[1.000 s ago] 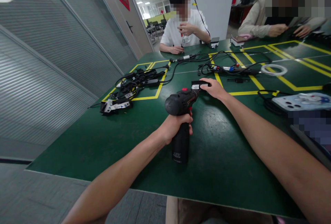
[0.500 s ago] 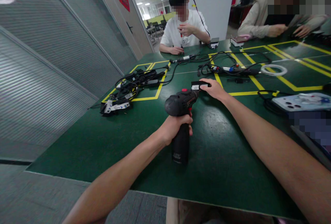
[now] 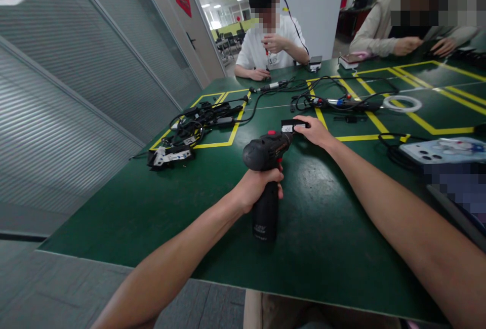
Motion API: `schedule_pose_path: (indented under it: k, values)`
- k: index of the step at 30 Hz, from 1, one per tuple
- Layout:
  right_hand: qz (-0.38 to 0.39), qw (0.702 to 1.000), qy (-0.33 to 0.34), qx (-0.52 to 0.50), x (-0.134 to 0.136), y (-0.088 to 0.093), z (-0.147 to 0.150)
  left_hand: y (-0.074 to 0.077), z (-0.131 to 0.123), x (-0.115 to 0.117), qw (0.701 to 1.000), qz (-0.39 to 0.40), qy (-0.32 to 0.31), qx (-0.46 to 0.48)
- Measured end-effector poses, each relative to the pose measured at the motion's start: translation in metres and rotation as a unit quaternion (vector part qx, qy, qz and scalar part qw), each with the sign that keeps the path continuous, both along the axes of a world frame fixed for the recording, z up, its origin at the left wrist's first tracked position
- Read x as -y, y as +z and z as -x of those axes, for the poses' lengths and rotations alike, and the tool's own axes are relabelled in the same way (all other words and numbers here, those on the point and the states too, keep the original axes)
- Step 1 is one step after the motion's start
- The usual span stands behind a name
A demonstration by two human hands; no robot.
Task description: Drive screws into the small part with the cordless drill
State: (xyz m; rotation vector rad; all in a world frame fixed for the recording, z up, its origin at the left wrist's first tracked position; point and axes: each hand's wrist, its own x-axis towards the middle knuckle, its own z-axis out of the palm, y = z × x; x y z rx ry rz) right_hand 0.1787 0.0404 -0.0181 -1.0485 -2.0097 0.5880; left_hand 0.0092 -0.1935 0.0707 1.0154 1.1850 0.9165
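Observation:
My left hand [image 3: 260, 187] is wrapped round the grip of a black cordless screwdriver [image 3: 266, 167] with a red switch. Its nose points away from me at a small black part with a white label [image 3: 291, 126]. That part lies on the green table [image 3: 152, 207]. My right hand [image 3: 314, 130] holds the part down, fingers pressed on its right end. The tool's tip meets the part's near edge.
A heap of black cables and labelled parts [image 3: 190, 126] lies at the left in a yellow-taped box. More cables and a white ring [image 3: 402, 102] lie beyond. A phone [image 3: 442, 149] rests at the right. Two other people sit across the table.

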Motion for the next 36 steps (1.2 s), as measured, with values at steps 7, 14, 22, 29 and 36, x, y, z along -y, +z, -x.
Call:
schedule_pose_path:
  k: [7, 14, 22, 29, 36]
  values:
    - [0.001, 1.0, 0.001, 0.001, -0.0011, -0.0004, 0.0001, 0.0006, -0.0014, 0.0001, 1.0, -0.001, 0.001, -0.001]
    - [0.0, 1.0, 0.004, -0.004, -0.0009, -0.0007, 0.0001, -0.0006, -0.0007, 0.0001, 1.0, -0.003, 0.004, 0.004]
    - [-0.009, 1.0, 0.002, -0.001, 0.0002, 0.0006, 0.0005, 0.0006, -0.0016, -0.0005, 1.0, 0.003, 0.008, -0.002]
    - [-0.013, 1.0, 0.003, 0.004, 0.0011, 0.0017, 0.0002, 0.0001, -0.001, -0.0008, 1.0, 0.004, 0.004, 0.001]
    - [-0.003, 1.0, 0.0, 0.005, 0.0004, 0.0012, 0.0002, 0.0015, -0.0012, -0.0002, 1.0, 0.01, 0.007, 0.008]
